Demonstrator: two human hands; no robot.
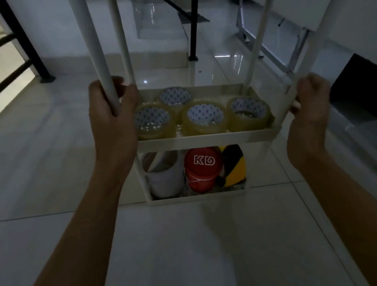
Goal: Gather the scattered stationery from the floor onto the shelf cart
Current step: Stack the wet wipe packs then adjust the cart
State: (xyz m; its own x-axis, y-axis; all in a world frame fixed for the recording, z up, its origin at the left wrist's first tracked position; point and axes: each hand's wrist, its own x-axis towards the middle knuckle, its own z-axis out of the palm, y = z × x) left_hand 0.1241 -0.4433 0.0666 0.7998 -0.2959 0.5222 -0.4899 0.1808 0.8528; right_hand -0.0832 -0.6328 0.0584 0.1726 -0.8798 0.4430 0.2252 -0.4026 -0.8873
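A white shelf cart [207,139] stands on the tiled floor in front of me. My left hand [112,117] grips its near left post, and my right hand [309,107] grips its near right post. On the middle shelf lie several rolls of clear packing tape [205,119]. The bottom shelf holds a white roll [164,177], a red container marked "KD" [202,169] and a roll of black-and-yellow hazard tape [232,165]. The cart's top shelf is mostly out of view above.
A black railing [26,43] runs along the left. A black post [194,21] and a white raised block [128,34] stand behind the cart. A folded metal frame [271,33] and a dark object [364,81] lie at the right. Glossy floor tiles [192,245] stretch beneath me.
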